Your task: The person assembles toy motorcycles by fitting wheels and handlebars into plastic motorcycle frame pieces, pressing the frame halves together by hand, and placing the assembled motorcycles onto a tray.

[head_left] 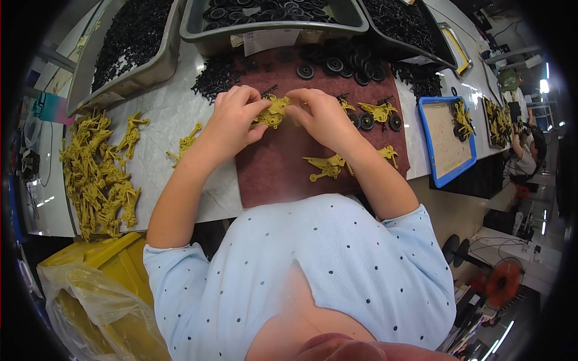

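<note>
Between my two hands, over the dark red mat (265, 174), is a yellow plastic toy motorcycle body (274, 112) with a thin black part at its top. My left hand (232, 120) pinches its left side between thumb and fingers. My right hand (325, 120) closes on its right edge with bent fingers. To the right of the hands stands a yellow toy motorcycle (379, 112) with black wheels and handlebar, and another is partly hidden behind my right hand. Nearer to me, a yellow body without wheels (328, 166) lies on the mat, partly covered by my right forearm.
A heap of yellow bodies (99, 174) covers the table's left side. Grey bins of small black parts (129, 42) and wheels (265, 12) line the back, with loose wheels (337, 65) in front. At right, a blue-rimmed tray (445, 144) holds a toy motorcycle. A person sits farther right.
</note>
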The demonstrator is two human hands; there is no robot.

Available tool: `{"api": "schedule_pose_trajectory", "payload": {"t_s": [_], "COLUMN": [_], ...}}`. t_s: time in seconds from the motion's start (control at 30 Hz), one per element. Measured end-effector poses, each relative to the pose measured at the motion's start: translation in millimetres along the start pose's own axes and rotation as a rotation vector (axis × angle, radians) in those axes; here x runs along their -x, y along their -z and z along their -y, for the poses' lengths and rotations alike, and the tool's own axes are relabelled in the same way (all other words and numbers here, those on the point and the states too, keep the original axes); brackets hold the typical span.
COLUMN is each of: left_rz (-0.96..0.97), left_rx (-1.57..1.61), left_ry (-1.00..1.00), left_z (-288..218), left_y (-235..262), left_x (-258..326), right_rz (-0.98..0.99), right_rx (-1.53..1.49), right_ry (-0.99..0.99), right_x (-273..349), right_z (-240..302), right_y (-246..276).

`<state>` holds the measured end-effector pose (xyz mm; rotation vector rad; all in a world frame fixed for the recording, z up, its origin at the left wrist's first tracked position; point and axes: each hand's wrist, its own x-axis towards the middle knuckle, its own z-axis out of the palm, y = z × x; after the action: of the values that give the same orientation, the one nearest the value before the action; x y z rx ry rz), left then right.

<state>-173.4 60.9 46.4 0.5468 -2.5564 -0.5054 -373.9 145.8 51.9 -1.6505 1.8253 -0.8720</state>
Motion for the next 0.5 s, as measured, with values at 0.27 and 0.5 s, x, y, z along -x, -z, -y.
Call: {"api": "schedule_pose_trajectory", "payload": {"t_s": [0.27,0.5], "left_rz": [0.045,0.013], "left_rx": [0.035,0.050], "left_ry": [0.053,0.075], "left_z": [16,20], "left_y": [-11,-10], "left_x": [3,8], "right_rz": [0.047,0.015], "right_rx": [0.165,0.104], "right_ry": [0.047,-0.055], "right_x": [-13,-15], "right_z": [-3,6], "right_y": [-4,-8]}}
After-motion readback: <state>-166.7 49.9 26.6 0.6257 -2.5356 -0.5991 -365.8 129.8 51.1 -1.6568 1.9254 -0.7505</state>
